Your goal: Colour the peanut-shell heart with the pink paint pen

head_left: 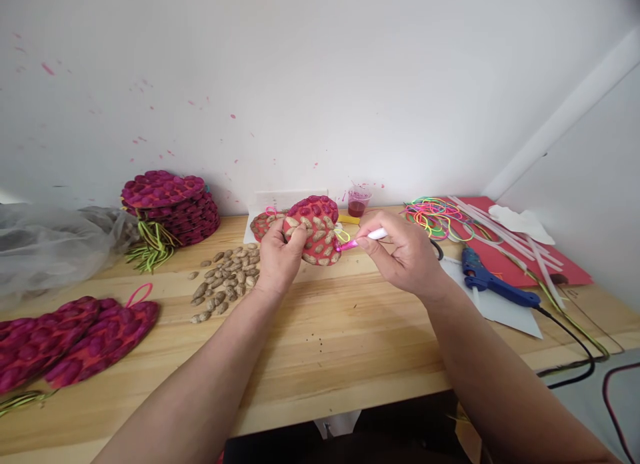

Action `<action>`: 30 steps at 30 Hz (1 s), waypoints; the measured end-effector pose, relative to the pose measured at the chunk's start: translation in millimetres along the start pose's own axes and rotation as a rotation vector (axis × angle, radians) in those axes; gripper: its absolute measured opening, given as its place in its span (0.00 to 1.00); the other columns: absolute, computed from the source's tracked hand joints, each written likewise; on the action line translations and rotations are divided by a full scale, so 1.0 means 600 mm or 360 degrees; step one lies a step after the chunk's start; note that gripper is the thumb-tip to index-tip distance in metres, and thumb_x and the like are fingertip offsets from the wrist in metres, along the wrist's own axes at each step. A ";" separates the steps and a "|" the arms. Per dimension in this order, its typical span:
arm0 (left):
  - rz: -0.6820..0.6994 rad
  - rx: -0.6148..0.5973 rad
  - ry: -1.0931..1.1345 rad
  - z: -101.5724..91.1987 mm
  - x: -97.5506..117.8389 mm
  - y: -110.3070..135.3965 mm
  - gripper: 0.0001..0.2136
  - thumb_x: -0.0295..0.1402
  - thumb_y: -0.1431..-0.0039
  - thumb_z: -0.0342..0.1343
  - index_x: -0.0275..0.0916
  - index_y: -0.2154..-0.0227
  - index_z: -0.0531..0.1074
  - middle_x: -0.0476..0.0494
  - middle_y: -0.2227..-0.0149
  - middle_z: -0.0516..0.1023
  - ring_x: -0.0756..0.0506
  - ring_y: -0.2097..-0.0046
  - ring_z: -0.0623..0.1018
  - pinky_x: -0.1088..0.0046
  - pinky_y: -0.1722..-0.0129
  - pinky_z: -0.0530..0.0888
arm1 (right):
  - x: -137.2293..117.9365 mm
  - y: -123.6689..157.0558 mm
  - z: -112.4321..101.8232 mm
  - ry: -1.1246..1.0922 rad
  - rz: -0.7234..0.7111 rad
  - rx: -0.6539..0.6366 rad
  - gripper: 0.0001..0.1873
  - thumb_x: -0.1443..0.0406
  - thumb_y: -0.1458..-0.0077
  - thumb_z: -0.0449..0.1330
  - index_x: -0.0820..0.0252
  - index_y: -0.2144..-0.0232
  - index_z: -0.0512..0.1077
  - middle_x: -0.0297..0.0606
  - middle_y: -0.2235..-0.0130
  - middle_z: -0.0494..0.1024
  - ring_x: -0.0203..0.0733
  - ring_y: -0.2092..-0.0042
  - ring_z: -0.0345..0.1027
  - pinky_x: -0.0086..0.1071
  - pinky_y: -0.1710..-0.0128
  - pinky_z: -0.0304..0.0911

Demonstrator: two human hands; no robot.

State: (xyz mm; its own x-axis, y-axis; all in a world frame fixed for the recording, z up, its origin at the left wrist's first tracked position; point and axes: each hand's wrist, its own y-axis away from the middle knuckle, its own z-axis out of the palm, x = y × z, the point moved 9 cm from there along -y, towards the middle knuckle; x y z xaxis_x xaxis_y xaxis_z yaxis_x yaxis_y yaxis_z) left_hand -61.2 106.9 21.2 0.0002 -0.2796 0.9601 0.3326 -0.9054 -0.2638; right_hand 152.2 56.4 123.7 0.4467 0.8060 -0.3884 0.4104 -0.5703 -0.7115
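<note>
My left hand (283,254) grips the edge of a round red disc (320,241) covered with peanuts, holding it tilted above the table. Peanuts along its upper part are painted magenta, while the lower ones keep their tan shells. A yellow cord loop (342,235) sticks out at its right side. Pinched in my right hand (403,254) is a paintbrush (353,244) with a white handle and a pink tip, which reaches the disc's right edge. Behind my left hand lies another peanut-covered disc (261,225) with a pink loop. A cup of dark red paint (359,201) stands by the wall.
Loose peanuts (225,277) lie left of my left hand. Stacked magenta discs (173,211) stand at the back left, with more discs (107,337) in front. On the right are a blue glue gun (495,281), coloured cords (437,216) and red sheets (550,264).
</note>
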 end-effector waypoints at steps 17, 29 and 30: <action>-0.0101 -0.0002 0.0033 0.001 -0.010 0.001 0.15 0.42 0.46 0.66 0.44 0.74 0.64 0.53 0.76 0.64 0.48 0.72 0.67 0.74 0.74 0.68 | 0.004 0.001 0.001 -0.0022 0.0030 -0.0028 0.06 0.62 0.34 0.60 0.53 0.66 0.72 0.35 0.67 0.80 0.41 0.65 0.72 0.38 0.62 0.64; -0.0035 -0.0049 0.0063 0.003 -0.010 -0.003 0.15 0.43 0.45 0.65 0.43 0.73 0.65 0.52 0.75 0.67 0.48 0.72 0.70 0.74 0.73 0.69 | 0.005 0.001 -0.006 -0.0008 0.0048 0.0065 0.04 0.63 0.34 0.60 0.54 0.64 0.72 0.35 0.66 0.80 0.41 0.63 0.73 0.38 0.59 0.65; -0.0047 -0.0052 0.0078 0.004 -0.010 -0.003 0.15 0.43 0.45 0.65 0.43 0.73 0.65 0.52 0.75 0.67 0.48 0.72 0.70 0.74 0.74 0.69 | 0.009 0.002 -0.011 -0.0005 0.0073 0.0115 0.04 0.63 0.34 0.60 0.54 0.64 0.72 0.36 0.65 0.80 0.42 0.63 0.73 0.39 0.59 0.65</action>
State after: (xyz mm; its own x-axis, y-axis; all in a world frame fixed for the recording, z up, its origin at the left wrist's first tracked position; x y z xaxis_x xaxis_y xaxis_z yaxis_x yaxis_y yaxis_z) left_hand -59.8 110.7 16.1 -0.0559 -0.2671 0.9621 0.3010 -0.9232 -0.2388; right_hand 160.1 58.8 124.4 0.4610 0.7798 -0.4235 0.3309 -0.5939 -0.7333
